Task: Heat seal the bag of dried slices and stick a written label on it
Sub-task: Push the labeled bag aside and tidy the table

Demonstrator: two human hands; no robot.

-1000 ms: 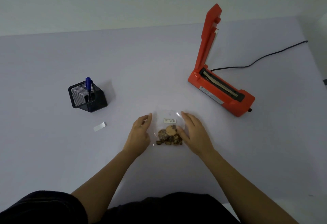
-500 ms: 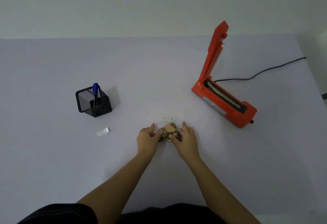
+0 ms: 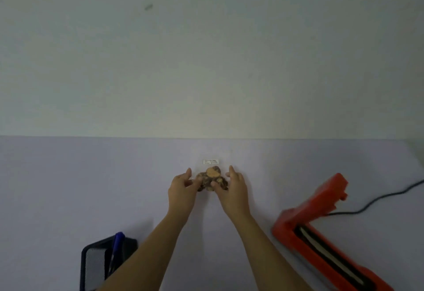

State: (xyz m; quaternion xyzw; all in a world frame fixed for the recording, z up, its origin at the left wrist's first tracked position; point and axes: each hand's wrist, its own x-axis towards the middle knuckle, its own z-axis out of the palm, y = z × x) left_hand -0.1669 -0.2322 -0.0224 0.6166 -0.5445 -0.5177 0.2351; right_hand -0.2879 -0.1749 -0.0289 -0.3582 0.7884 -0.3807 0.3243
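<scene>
A pale lavender bench [image 3: 68, 187] fills the lower half of the view and meets a plain off-white wall [image 3: 206, 49] behind it. Both arms reach forward to mid-bench. The left hand [image 3: 181, 188] and the right hand [image 3: 234, 188] hold a small clear plastic bag of brown dried slices [image 3: 212, 178] between them, each grip pinching one side of it with thumb and fingers. A small white written label [image 3: 210, 161] sits on the bag's upper part, above the slices. To the right stands an orange-red heat sealer [image 3: 321, 233] with its arm raised, a black power cord [image 3: 378, 199] trailing away toward the right edge. At lower left, a black mesh pen holder [image 3: 96, 265] contains a blue pen [image 3: 117, 247].
</scene>
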